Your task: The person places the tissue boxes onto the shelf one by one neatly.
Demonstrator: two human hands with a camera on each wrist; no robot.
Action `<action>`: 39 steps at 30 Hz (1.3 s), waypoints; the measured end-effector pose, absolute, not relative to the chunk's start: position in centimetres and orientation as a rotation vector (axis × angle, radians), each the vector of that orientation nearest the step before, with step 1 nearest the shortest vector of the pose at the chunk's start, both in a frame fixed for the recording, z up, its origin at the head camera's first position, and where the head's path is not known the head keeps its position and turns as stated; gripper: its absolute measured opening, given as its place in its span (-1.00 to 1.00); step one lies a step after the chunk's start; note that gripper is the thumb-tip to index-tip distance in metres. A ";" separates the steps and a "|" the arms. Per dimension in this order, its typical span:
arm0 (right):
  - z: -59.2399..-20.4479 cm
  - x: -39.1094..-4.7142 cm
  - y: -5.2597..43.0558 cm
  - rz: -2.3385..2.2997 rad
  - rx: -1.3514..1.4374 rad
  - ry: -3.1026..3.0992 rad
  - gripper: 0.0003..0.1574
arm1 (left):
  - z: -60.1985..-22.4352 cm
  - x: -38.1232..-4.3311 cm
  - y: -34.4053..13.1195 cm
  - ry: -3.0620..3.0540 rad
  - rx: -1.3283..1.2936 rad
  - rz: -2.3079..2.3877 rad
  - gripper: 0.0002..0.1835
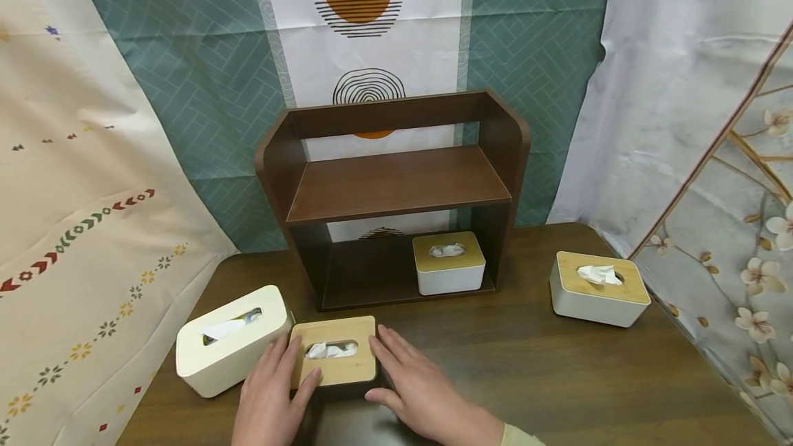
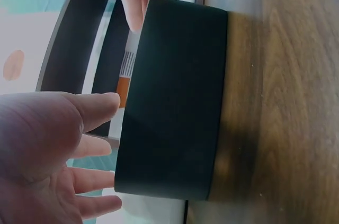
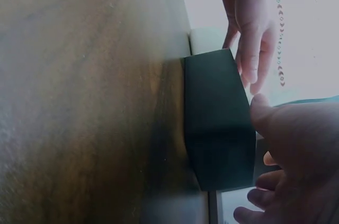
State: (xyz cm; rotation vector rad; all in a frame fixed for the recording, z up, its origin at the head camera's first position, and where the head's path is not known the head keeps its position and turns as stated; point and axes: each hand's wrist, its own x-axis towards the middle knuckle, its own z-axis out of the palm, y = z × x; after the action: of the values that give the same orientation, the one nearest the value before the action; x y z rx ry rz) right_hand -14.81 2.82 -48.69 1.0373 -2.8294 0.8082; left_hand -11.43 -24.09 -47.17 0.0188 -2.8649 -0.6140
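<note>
A black tissue box with a light wooden lid (image 1: 334,372) sits on the table between both hands, a white tissue in its slot. At its left edge is my left hand (image 1: 270,391), fingers extended along the lid and thumb near the front corner. My right hand (image 1: 421,387) lies at the opposite edge, fingertips right at the lid's side and thumb low by the front. The left wrist view shows the box's plain dark front (image 2: 169,97) and the left thumb (image 2: 98,110) stretched toward it. In the right wrist view the dark side (image 3: 220,163) faces the right hand.
Close on the left stands a white tissue box (image 1: 232,336). Behind is a brown two-tier shelf (image 1: 399,181), with a wooden-lidded white tissue box (image 1: 451,274) on its lower level. Another such box (image 1: 597,298) stands at the right of the table (image 1: 526,363).
</note>
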 end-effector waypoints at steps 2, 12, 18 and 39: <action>-48.8 -14.8 2.7 0.812 1.030 -2.838 0.02 | -47.3 -11.3 -24.2 -2.872 0.023 -0.619 -0.23; -49.2 -14.4 2.4 0.871 1.015 -2.901 0.03 | -47.7 -11.1 -24.6 -2.953 0.087 -0.683 -0.18; -49.4 -14.4 2.4 0.898 1.017 -2.913 0.03 | -48.0 -11.2 -24.6 -2.985 0.089 -0.709 -0.17; -49.7 -14.0 1.7 0.873 0.977 -2.934 0.08 | -48.5 -10.9 -25.2 -2.978 0.091 -0.818 -0.12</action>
State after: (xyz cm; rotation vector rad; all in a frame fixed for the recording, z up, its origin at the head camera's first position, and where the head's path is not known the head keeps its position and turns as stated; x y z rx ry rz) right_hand -14.02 1.72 -49.69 0.9765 -2.9336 0.8726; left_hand -10.85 -25.18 -48.54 0.0910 -2.9783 -0.8184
